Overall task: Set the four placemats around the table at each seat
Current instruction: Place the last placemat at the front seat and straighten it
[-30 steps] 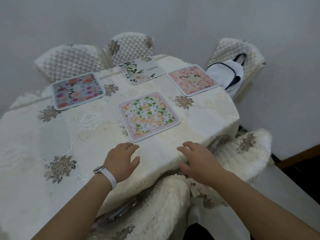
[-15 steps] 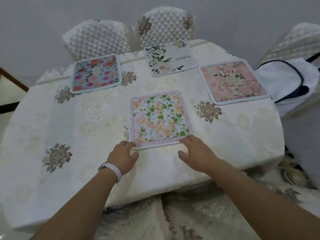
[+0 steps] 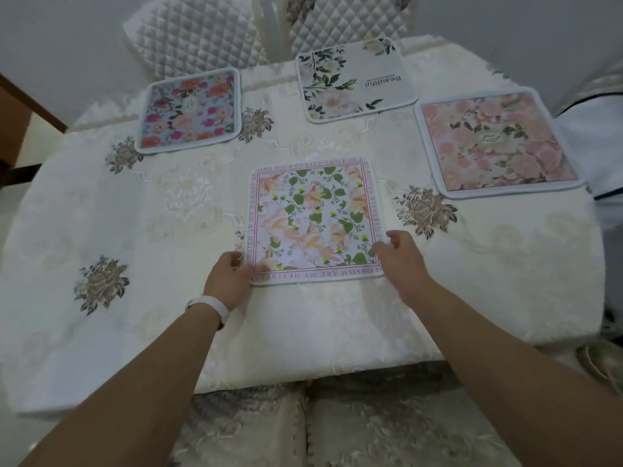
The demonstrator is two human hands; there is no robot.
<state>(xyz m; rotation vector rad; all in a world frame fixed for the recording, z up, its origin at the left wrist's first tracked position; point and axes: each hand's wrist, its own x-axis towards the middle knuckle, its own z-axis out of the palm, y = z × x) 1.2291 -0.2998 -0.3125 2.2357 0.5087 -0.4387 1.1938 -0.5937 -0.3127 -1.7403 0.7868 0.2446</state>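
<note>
Four placemats lie flat on the table, which is covered by a cream embroidered cloth. The green-leaf placemat sits at the middle of the near edge, a little way in from it and square to the person. The left hand is at its near left corner, fingers curled and pinching the mat's left edge just above that corner. A white wristband circles that wrist. The right hand is at the near right corner, its curled fingers touching the mat's right edge and its thumb raised. Whether it actually grips the mat cannot be told. The bright-flowered placemat lies at the far left edge, in front of a quilted chair. The white placemat, printed with dark leaves and the word "Beautiful", lies at the far edge before a second quilted chair. The pink placemat lies at the right edge, tilted slightly. Just beyond that edge is a white bag with dark trim, and its contents cannot be seen. A chair with an embroidered cover is tucked under the near edge, between the person's forearms.
</note>
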